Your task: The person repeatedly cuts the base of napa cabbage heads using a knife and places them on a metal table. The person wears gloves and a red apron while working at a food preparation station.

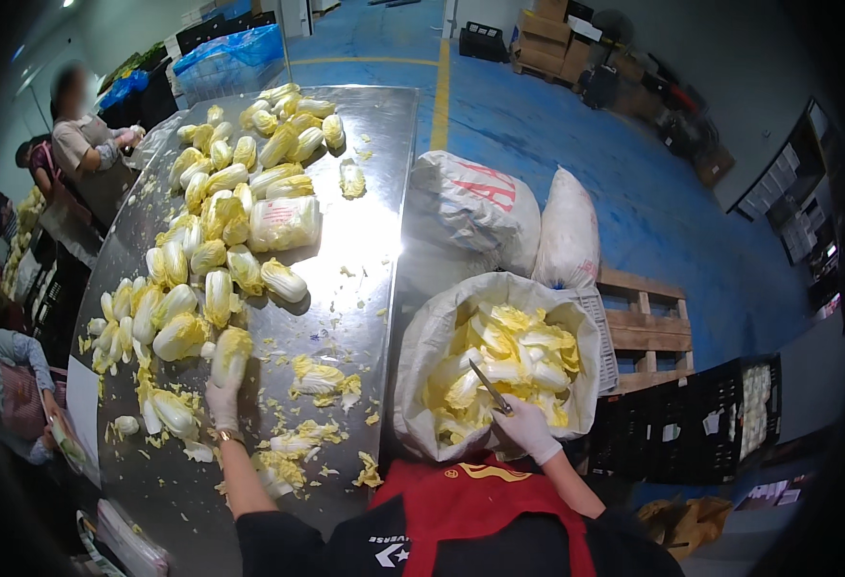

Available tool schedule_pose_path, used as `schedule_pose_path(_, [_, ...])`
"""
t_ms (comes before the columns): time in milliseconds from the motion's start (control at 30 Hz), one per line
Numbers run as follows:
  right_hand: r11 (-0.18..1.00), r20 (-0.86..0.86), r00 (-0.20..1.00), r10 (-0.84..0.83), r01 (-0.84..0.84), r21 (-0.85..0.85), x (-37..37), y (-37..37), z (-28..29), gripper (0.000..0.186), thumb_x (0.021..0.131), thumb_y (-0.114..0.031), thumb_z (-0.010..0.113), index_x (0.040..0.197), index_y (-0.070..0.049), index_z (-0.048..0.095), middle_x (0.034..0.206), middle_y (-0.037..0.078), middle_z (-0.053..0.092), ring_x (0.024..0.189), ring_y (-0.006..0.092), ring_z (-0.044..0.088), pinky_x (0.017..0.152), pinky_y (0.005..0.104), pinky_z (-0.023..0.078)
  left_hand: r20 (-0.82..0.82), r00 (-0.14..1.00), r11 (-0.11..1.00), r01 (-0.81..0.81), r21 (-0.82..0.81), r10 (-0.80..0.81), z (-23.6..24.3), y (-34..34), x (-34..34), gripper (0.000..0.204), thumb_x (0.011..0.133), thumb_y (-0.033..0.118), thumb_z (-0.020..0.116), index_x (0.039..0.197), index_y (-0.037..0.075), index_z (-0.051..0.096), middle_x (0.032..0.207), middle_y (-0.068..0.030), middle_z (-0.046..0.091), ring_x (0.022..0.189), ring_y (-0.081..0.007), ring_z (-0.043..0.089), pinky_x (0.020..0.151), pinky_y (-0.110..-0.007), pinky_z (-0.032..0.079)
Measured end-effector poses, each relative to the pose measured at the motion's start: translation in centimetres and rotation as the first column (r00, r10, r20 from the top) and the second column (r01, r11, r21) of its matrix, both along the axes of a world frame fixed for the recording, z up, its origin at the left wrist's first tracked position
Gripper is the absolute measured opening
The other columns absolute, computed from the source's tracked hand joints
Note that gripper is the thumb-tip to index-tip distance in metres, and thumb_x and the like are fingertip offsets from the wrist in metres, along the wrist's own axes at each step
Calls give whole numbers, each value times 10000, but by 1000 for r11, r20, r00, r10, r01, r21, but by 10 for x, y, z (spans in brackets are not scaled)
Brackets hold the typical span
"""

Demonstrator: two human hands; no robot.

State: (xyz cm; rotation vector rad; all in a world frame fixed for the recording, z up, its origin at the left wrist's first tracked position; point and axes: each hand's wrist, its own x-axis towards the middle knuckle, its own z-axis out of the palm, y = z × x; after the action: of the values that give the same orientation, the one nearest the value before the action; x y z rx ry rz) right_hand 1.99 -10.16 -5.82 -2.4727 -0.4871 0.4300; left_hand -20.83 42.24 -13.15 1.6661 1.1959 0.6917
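My gloved left hand [223,404] grips the base of a napa cabbage [232,354] at the near left part of the steel table [346,288]. In my gloved right hand [530,428] is a knife [490,388], its blade pointing up and to the left. That hand hovers over an open white sack [413,404] filled with loose yellow and white cabbage leaves [499,346]. Many whole cabbages [221,216] are heaped along the table's left and far side. Trimmed leaves [293,444] lie scattered between my left hand and the sack.
Two full white sacks [480,207] [567,231] stand beyond the open one. A wooden pallet [648,322] and black crates [687,423] are to the right. A wrapped package [284,224] lies among the cabbages. Across the table's left side, a person [86,144] and others work.
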Motion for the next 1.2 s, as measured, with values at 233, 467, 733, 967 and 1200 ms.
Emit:
schedule_pose_path(233, [984, -55, 995, 78, -68, 164, 17, -14, 2, 290, 828, -266, 673, 1062, -99, 634, 832, 175, 662, 790, 366, 648, 681, 392, 522, 622, 757, 897, 399, -193, -203, 53, -98, 22, 640, 762, 172, 694, 1307, -41, 436, 1193, -103, 578, 1064, -190, 580, 912, -307, 478])
schedule_pose_path(467, [985, -88, 989, 122, -110, 134, 29, -38, -2, 288, 841, -265, 653, 1077, -102, 628, 831, 184, 659, 782, 379, 642, 680, 401, 526, 926, 357, 658, 727, -196, -118, 83, -231, 117, 924, 741, 576, 722, 1386, 34, 341, 1284, -171, 512, 1150, -324, 552, 960, -489, 497])
schedule_pose_path(733, [979, -108, 991, -80, 98, 179, 55, -81, 18, 245, 821, -209, 651, 1025, -74, 664, 806, 173, 675, 720, 327, 665, 643, 362, 528, 810, 547, 439, 793, -421, -211, 77, -336, 201, 864, 706, 390, 800, 1366, 35, 371, 1267, -115, 525, 1161, -277, 541, 984, -439, 471])
schedule_pose_path(967, [975, 62, 996, 63, -75, 209, 56, -95, 47, 176, 811, -188, 642, 959, -93, 655, 742, 180, 632, 707, 354, 638, 613, 391, 512, 634, 577, 426, 814, -395, -514, 123, -393, 214, 837, 622, 108, 854, 1330, 24, 414, 1191, -76, 563, 1073, -167, 557, 946, -324, 463])
schedule_pose_path(1200, [922, 86, 960, 268, -282, 266, 42, -76, 90, 130, 783, -140, 641, 907, -100, 631, 754, 148, 631, 709, 339, 638, 620, 395, 512, 3, 507, 507, 861, 37, -862, 98, -393, 212, 773, 593, 193, 875, 1226, 16, 468, 1142, -80, 573, 1042, -151, 561, 922, -292, 461])
